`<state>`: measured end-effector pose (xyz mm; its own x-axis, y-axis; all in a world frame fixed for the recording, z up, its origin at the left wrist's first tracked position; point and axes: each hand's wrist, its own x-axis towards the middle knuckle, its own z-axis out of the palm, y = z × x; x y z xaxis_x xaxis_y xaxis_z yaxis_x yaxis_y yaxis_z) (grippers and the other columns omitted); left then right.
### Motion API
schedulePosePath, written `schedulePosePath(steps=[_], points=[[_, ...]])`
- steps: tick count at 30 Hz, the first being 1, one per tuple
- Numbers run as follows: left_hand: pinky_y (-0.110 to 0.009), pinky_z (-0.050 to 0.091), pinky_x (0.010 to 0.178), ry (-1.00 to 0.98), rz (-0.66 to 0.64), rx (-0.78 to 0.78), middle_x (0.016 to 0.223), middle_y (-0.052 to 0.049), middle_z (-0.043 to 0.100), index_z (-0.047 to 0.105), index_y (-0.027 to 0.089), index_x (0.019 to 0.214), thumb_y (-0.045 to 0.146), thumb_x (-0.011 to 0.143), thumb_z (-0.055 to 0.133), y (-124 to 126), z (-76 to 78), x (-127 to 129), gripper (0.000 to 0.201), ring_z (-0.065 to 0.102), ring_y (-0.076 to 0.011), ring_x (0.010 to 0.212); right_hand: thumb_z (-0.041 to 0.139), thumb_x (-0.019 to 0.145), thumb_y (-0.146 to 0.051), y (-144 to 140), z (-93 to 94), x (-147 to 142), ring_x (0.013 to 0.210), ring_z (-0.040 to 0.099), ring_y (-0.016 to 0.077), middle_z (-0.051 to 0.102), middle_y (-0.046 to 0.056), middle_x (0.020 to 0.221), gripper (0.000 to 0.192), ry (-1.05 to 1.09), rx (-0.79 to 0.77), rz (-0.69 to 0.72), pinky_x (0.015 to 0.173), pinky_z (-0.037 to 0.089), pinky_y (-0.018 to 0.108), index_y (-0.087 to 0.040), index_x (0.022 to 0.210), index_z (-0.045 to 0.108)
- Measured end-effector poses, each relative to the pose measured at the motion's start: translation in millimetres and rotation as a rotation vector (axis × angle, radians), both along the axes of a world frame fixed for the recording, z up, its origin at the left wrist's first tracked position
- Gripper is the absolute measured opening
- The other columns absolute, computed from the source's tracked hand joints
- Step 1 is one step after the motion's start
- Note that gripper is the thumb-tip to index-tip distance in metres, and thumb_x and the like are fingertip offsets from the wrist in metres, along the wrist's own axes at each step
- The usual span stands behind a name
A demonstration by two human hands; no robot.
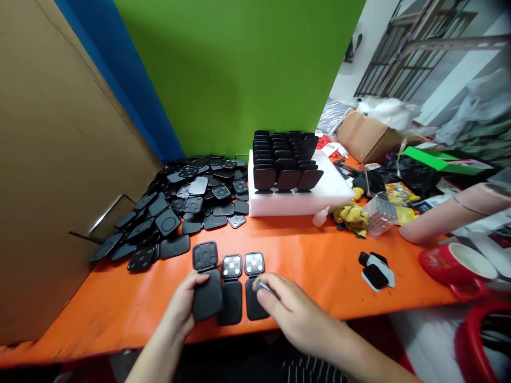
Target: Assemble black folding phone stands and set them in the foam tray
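Observation:
Three open black hinged cases lie side by side near the front edge of the orange table (311,255). My left hand (184,304) holds the leftmost case (206,282), whose lid stands open and dark inside. The middle case (231,290) and the right case (254,284) show white dots in their upper halves. My right hand (288,311) rests over the right case and pinches a small silvery item (262,285) between its fingertips.
A heap of loose black cases (187,205) covers the table's left rear. Assembled cases stand in rows on a white foam block (295,199). A yellow cloth (353,218), a plastic bag, a red mug (455,266), another person's arm (451,213) and cardboard boxes crowd the right.

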<state>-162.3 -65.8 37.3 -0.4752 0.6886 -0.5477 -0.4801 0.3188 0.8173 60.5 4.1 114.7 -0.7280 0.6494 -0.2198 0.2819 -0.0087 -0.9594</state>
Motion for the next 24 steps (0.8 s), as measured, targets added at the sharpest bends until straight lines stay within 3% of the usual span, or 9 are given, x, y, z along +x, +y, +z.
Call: schedulePosePath(steps=[3,7,11,15,19,24], points=[[-0.033,0.048,0.078,0.021,-0.146,0.080,0.099,-0.008,0.066,0.061,0.013,0.103,0.023,0.068,0.055,-1.5,3.2,29.8,0.036,0.061,-0.0235,0.091,0.032,0.091,-0.035,7.3,-21.9,-24.5,0.081,0.052,0.0157,0.058,0.004,0.088,0.029,-0.037,0.257,-0.022,0.072,0.037,0.026,-0.021,0.088,0.057],[-0.039,0.037,0.096,0.327,-0.304,0.088,0.117,-0.007,0.058,0.053,0.017,0.117,0.026,0.073,0.053,0.2,-3.6,57.8,0.045,0.048,-0.0253,0.113,0.037,0.090,-0.033,12.8,-36.2,-33.2,0.077,0.053,0.0150,0.060,0.002,0.083,0.024,-0.217,0.450,-0.018,0.067,0.036,0.025,-0.021,0.089,0.057],[-0.040,0.025,0.103,0.634,-0.511,0.113,0.135,-0.007,0.040,0.035,0.021,0.132,0.026,0.081,0.044,-3.2,-8.1,69.1,0.052,0.035,-0.0224,0.124,0.036,0.090,-0.031,11.8,-38.0,-31.9,0.074,0.053,0.0151,0.059,0.004,0.082,0.026,-0.333,0.576,-0.032,0.065,0.035,0.025,-0.019,0.083,0.058],[-0.043,0.026,0.103,0.801,-0.620,0.058,0.136,-0.005,0.038,0.026,0.026,0.135,0.021,0.084,0.038,-3.1,1.1,74.9,0.053,0.032,-0.0216,0.126,0.037,0.089,-0.030,12.2,-30.4,-24.4,0.078,0.053,0.0155,0.059,0.005,0.086,0.025,-0.290,0.597,0.039,0.068,0.036,0.025,-0.018,0.088,0.058],[-0.043,0.027,0.102,0.822,-0.630,0.082,0.135,-0.008,0.040,0.030,0.023,0.134,0.022,0.084,0.038,-0.3,7.2,83.1,0.051,0.030,-0.0230,0.127,0.046,0.083,-0.043,15.0,-23.7,-16.8,0.073,0.053,0.0147,0.059,0.003,0.083,0.028,-0.277,0.610,0.052,0.063,0.035,0.024,-0.018,0.086,0.057],[-0.039,0.040,0.093,0.644,-0.639,0.146,0.122,-0.010,0.053,0.040,0.019,0.127,0.022,0.083,0.040,3.3,7.2,89.3,0.044,0.049,-0.0246,0.112,0.045,0.084,-0.039,16.0,-27.2,-14.9,0.066,0.052,0.0110,0.058,0.000,0.075,0.025,-0.243,0.625,0.045,0.058,0.033,0.021,-0.018,0.076,0.057]])
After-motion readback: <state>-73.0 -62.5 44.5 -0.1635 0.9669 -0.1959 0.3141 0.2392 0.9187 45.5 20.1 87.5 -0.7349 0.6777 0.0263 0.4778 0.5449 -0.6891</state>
